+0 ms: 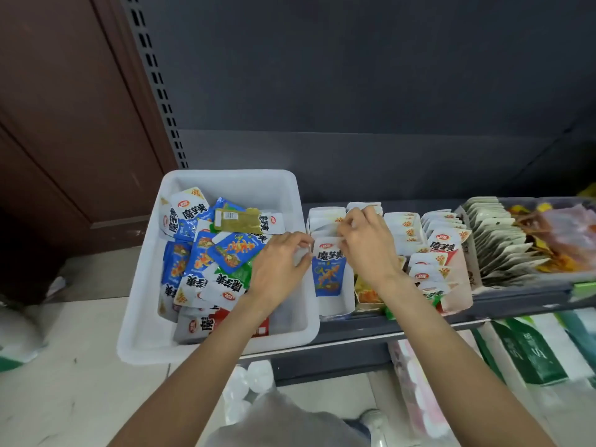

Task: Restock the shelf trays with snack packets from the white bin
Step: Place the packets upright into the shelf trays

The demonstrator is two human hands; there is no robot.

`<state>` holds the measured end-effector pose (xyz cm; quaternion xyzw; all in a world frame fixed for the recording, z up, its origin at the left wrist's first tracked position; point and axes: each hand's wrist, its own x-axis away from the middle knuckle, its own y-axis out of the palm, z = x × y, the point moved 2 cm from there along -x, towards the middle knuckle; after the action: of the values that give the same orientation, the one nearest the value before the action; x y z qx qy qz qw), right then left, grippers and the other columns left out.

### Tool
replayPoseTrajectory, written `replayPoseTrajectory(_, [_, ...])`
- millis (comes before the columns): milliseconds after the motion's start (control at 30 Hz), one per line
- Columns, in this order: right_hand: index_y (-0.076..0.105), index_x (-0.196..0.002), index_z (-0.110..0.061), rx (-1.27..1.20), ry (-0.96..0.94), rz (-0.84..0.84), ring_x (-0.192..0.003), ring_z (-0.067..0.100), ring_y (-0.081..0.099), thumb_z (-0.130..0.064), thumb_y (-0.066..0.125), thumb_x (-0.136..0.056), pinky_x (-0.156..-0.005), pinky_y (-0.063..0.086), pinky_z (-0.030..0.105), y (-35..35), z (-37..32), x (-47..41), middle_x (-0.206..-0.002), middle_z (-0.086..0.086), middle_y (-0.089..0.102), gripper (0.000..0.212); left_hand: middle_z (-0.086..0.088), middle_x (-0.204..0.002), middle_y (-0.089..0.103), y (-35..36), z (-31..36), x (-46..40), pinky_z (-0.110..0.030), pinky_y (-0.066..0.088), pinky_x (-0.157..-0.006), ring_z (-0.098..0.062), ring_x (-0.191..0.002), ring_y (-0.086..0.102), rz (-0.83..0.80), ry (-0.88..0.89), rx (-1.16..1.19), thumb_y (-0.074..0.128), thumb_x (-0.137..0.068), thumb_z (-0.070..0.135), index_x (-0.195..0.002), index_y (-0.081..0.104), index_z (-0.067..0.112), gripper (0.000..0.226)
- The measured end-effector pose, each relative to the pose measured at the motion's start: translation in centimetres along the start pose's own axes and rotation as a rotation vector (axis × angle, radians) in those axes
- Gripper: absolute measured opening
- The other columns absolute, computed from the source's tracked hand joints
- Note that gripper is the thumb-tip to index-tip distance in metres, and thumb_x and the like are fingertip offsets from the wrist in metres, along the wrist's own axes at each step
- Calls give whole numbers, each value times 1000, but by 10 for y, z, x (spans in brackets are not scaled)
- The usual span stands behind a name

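While upright, blue packet between both hands' grip.

A bin is sitting on the left end of a shelf, with loose packets lying heaped inside it. Just right of the bin, a tray is holding a row of standing packets, running from near to far. More trays are lining up further right. Both hands, the left hand and right hand, are reaching over that first tray.
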<state>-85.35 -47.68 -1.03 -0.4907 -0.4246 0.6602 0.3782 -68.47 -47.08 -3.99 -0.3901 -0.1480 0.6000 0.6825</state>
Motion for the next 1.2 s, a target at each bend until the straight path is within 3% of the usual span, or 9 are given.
replayPoseTrajectory(233, [65,-105,-12,-377,143,165,-103,26,52,-10,67,-83,-85,46,37,-29,-17,18,-112,8,59,22,8,-94,68,-49,-35,16,-29,50,-77,-10,-88,61,127,68,3,54,-88,32,-103,65,19,23])
replayPoseTrajectory(367, [65,-100,-14,-609,50,123,-89,19,59,-10,60,-86,-72,47,29,-43,-72,21,-98,1,64,16,4,-96,68,-78,-77,31,-33,48,-78,-18,-93,59,76,-13,-212,65,-85,24,-107,65,18,23])
replayPoseTrajectory(433, [65,-102,-14,-574,-35,-33,-84,22,64,-14,58,-88,-66,48,30,-30,-104,9,-95,2,67,16,-4,-111,63,-77,-97,32,-38,44,-88,-26,-105,54,-74,-73,-340,68,-83,28,-118,60,16,38])
replayPoseTrajectory(500, [59,-116,-14,-474,-65,-224,-97,26,61,-21,53,-92,-76,48,36,-5,-131,-9,-109,5,63,26,-8,-127,53,-70,-105,33,-40,39,-98,-29,-118,46,-228,-121,-408,67,-82,34,-129,50,16,53])
replayPoseTrajectory(600, [47,-128,-12,-267,-93,-393,-115,28,50,-20,54,-91,-89,46,39,38,-152,-35,-126,8,52,38,-5,-135,44,-59,-111,28,-36,37,-101,-23,-127,38,-297,-155,-490,61,-85,38,-138,40,19,60])
replayPoseTrajectory(733, [48,-129,-14,-174,-115,-435,-114,27,53,-13,54,-90,-92,45,40,62,-154,-53,-128,5,54,39,-5,-138,40,-53,-118,19,-36,35,-103,-24,-129,33,-328,-195,-506,58,-87,41,-140,36,18,62])
replayPoseTrajectory(900, [58,-125,-24,-273,-119,-423,-108,24,59,-28,52,-94,-84,47,34,60,-144,-45,-120,3,63,32,-4,-141,43,-52,-123,9,-38,29,-106,-25,-129,33,-207,-237,-484,49,-88,58,-141,40,16,68])
replayPoseTrajectory(1100, [63,-117,-21,-245,-184,-406,-103,24,60,-21,46,-97,-79,46,32,55,-143,-33,-115,2,65,26,-7,-138,40,-47,-121,3,-41,26,-107,-24,-131,32,-446,-233,-699,55,-82,61,-139,37,18,74])
replayPoseTrajectory(1200, [52,-132,-19,-337,-110,-453,-115,26,53,-16,50,-95,-90,47,36,55,-137,-29,-128,4,56,37,-8,-129,45,-50,-117,4,-38,35,-99,-25,-121,43,-426,-232,-680,64,-80,54,-133,40,19,68])
